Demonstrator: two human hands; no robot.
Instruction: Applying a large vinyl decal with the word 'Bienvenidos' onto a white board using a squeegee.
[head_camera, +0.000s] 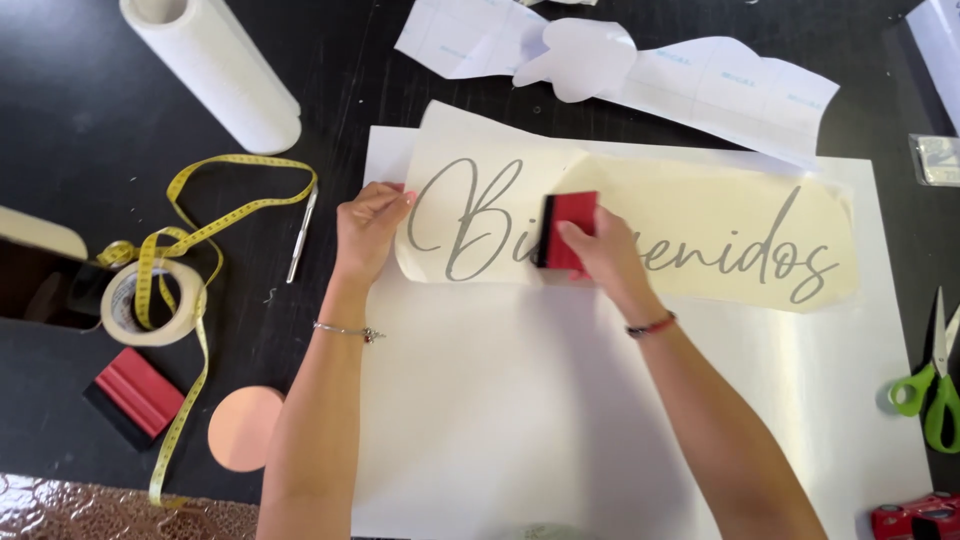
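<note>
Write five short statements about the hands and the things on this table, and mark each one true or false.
1. The right hand presses a red squeegee on the lettered sheet. True.
2. The left hand holds scissors. False: it pins the sheet's left edge; the green-handled scissors lie at the far right.
3. A yellow tape measure lies left of the board. True.
4. The paper roll stands upright. False: it lies flat.
5. Both wrists are bare. False: each wears a bracelet.
</note>
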